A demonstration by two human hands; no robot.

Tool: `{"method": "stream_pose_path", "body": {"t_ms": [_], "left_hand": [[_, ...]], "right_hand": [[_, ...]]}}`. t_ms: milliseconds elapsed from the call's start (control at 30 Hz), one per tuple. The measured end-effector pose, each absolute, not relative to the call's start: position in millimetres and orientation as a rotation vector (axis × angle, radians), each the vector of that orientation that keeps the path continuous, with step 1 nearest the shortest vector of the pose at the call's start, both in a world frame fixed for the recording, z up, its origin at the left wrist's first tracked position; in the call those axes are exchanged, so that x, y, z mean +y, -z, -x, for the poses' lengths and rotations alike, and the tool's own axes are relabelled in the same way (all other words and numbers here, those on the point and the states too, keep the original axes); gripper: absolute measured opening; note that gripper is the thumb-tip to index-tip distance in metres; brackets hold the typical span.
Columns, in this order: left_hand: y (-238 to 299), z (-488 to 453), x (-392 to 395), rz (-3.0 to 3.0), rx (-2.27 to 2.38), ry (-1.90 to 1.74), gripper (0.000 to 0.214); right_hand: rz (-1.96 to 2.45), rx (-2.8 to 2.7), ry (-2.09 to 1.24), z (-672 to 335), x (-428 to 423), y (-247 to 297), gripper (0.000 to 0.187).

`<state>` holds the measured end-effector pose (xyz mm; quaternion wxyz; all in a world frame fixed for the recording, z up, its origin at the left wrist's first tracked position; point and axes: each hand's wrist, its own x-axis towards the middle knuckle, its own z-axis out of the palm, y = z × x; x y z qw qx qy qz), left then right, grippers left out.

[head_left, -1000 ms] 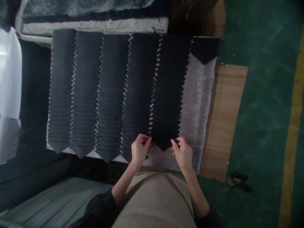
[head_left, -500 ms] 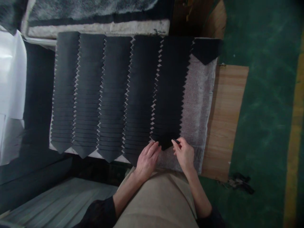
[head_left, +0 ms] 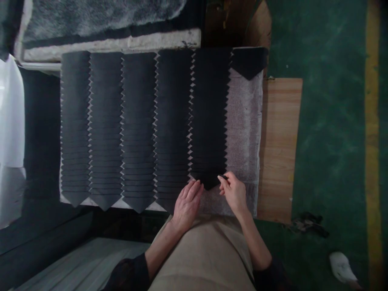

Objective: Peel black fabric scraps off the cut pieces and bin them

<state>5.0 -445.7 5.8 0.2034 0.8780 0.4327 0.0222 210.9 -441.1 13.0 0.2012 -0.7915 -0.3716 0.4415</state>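
Note:
Several dark fabric strips (head_left: 106, 121) with zigzag edges and pointed ends lie in overlapping layers, side by side. At the near end of the rightmost full column, my left hand (head_left: 188, 204) rests with its fingers stretched out and close together, their tips on the left side of the pointed dark piece (head_left: 207, 180). My right hand (head_left: 235, 192) is closed, pinching the right corner of that piece between thumb and forefinger. The point of the piece shows between both hands. What lies under my left fingertips is hidden.
Whitish-speckled backing (head_left: 244, 121) shows right of the strips, beside a wooden board (head_left: 279, 149). A separate dark pointed piece (head_left: 250, 62) lies at the far right corner. Beyond stands a pale-edged tray (head_left: 121, 44). A person's white shoe (head_left: 341, 266) is on the green floor (head_left: 333, 141).
The view has shifted slightly, so the strips sit further left. A white shoe has come into view at lower right. Both hands stay at the same piece.

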Motion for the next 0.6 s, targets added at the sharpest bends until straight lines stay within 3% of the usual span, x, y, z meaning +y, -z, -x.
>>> {"method": "stream_pose_path", "body": {"t_ms": [600], "left_hand": [[-8.2,-4.3,-443.8,-2.419,1.250,-0.110,0.050]], "right_hand": [[2.137,-0.986,-1.319,-214.9,-438.5,-11.9,0.028]]}}
